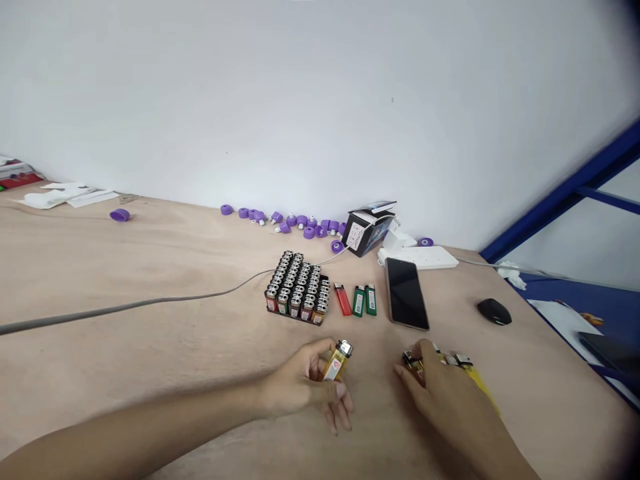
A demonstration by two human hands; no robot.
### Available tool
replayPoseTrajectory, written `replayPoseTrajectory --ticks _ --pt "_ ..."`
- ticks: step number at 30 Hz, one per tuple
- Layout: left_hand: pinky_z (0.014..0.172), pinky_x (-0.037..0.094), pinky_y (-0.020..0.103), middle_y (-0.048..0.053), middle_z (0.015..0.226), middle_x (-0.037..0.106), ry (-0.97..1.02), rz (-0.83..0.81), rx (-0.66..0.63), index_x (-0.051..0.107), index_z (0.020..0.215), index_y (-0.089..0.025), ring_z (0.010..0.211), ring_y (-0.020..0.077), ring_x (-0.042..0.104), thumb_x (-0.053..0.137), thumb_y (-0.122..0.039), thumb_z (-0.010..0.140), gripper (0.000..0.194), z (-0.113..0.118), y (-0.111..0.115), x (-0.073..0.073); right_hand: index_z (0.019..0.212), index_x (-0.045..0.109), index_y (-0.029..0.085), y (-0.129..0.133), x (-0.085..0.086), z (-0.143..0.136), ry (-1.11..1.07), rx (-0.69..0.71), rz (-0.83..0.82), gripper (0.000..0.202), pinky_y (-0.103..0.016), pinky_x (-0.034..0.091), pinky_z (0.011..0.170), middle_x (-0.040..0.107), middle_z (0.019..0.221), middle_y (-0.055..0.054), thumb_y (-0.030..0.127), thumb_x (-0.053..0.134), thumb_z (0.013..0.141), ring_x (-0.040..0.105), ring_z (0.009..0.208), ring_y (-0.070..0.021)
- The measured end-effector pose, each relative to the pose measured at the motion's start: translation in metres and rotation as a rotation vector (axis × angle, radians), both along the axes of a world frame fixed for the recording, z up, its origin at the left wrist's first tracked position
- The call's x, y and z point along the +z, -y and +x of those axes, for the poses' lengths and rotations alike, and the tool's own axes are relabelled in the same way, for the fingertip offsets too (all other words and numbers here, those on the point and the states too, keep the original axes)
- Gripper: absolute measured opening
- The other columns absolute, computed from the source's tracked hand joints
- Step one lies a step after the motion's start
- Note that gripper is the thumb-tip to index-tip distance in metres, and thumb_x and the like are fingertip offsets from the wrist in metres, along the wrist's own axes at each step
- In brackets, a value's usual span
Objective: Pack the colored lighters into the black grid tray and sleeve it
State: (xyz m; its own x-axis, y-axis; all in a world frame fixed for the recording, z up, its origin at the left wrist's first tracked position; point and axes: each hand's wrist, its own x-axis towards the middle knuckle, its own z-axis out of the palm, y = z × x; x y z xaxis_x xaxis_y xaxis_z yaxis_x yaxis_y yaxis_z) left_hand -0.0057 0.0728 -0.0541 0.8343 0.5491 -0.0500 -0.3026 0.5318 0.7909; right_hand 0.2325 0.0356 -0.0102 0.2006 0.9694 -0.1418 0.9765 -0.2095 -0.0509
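Observation:
My left hand [315, 383] is closed around a yellow lighter [336, 363], its metal top pointing up and its label facing me. To the right, my right hand [445, 393] has its thumb and fingers closed about a lighter [414, 360] with a metal top. More yellow lighters [477, 380] lie beneath and beside that hand, partly hidden by it. Ahead stands a black tray [295, 318] filled with rows of upright lighters in several colours. Beside the tray a red lighter [343, 300] and two green lighters [359, 301] lie flat on the wooden table [200, 373].
A phone [407, 293] lies right of the green lighters, with a black mouse [495, 311] farther right. Behind are a black box [367, 230], a white power strip [420, 257] and several purple caps [301, 221]. A grey cable [150, 305] crosses the left side.

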Motion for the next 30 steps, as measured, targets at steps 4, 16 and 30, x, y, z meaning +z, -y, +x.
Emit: replayPoseTrajectory --ticks 4,16,30 --pt "0.047 0.051 0.020 0.004 0.078 0.072 -0.001 -0.034 0.027 0.044 0.101 -0.019 0.062 0.0200 0.073 0.079 -0.030 0.080 0.043 -0.001 -0.001 0.004 0.090 0.048 0.021 0.000 0.000 0.001 0.022 -0.019 0.011 0.014 -0.032 0.040 0.056 0.070 0.074 -0.010 0.035 0.047 0.091 0.071 0.072 -0.0323" --pt "0.064 0.056 0.032 0.009 0.088 0.069 -0.024 -0.103 0.113 0.048 0.101 -0.017 0.078 0.0219 0.072 0.072 -0.030 0.085 0.031 -0.001 -0.002 0.007 0.078 0.054 0.022 0.000 -0.012 -0.003 -0.030 0.227 0.156 0.024 -0.031 0.033 0.051 0.067 0.067 -0.009 0.035 0.040 0.093 0.064 0.059 -0.0248" --pt "0.080 0.050 0.032 0.006 0.094 0.063 -0.093 0.165 0.245 0.049 0.107 -0.016 0.086 0.0163 0.064 0.080 -0.036 0.079 0.046 0.005 0.010 0.006 0.085 0.050 0.021 -0.008 -0.029 -0.057 -1.420 0.053 0.011 0.042 -0.018 0.023 0.037 0.045 0.051 0.008 0.063 0.054 0.087 0.034 0.040 -0.0068"
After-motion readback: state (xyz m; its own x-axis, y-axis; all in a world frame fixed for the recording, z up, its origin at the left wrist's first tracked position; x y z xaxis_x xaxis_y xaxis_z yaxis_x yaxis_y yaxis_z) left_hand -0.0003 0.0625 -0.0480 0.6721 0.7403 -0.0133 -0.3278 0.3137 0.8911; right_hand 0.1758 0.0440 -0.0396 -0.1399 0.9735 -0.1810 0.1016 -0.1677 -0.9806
